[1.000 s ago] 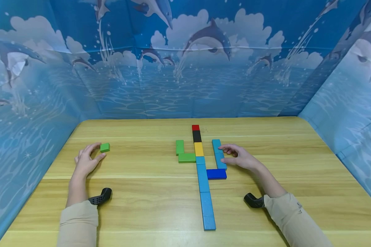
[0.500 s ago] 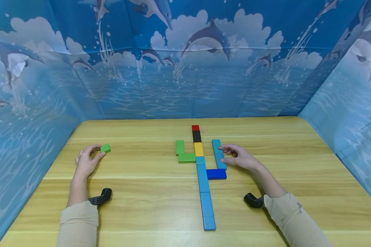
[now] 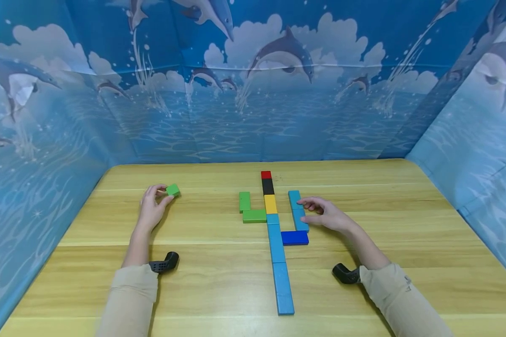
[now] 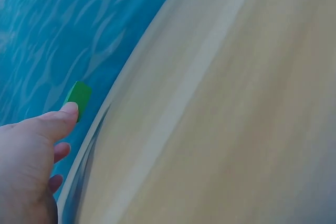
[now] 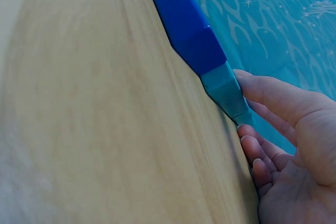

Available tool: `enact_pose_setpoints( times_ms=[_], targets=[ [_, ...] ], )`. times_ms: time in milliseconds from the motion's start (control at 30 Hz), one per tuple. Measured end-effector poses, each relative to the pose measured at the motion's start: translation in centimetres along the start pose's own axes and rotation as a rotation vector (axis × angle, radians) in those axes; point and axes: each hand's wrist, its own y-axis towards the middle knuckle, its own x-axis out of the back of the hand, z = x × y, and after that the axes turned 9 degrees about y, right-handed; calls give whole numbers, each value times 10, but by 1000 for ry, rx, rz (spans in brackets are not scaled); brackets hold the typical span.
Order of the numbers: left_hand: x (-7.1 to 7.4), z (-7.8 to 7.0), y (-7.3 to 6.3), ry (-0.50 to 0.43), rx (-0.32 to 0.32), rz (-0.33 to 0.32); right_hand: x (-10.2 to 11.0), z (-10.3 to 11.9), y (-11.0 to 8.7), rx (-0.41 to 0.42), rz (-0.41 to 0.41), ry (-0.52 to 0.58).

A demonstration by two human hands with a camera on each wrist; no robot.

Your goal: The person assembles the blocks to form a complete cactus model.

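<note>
My left hand (image 3: 152, 208) pinches a small green block (image 3: 173, 190) between thumb and fingers at the table's left side; the left wrist view shows the thumb on the block (image 4: 80, 97). My right hand (image 3: 328, 216) rests beside two light-blue blocks (image 3: 299, 220) laid end to end. Its thumb and fingertips touch their right side, fingers loosely bent. A dark-blue block (image 3: 295, 238) lies across their near end, meeting a central column. From far to near that column has a red block (image 3: 266, 174), a black block (image 3: 267, 186), a yellow block (image 3: 270, 204) and several light-blue blocks (image 3: 276, 243).
Left of the column, a green block (image 3: 254, 216) touches it, with another green block (image 3: 244, 202) standing out from its left end. Everything lies on a wooden table (image 3: 211, 281). A dolphin-print curtain (image 3: 253, 117) surrounds the back and sides.
My left hand has carried the small green block to the right and slightly away from me, and the block looks turned. The right hand and the laid blocks have stayed put.
</note>
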Motion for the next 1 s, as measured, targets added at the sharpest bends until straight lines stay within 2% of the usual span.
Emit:
enact_pose_setpoints(
  times_ms=[167, 367, 667, 1000],
  targets=[
    [-28, -23, 11, -56, -27, 5, 0, -2, 1, -2, -3, -3],
    [-56, -41, 23, -95, -37, 38, -1, -3, 1, -6, 0, -3],
    [-80, -66, 38, -71, -75, 111, 0, -2, 1, 10, 4, 2],
    [-105, -90, 43, -29, -138, 184, 0, -1, 0, 8, -2, 4]
  ],
)
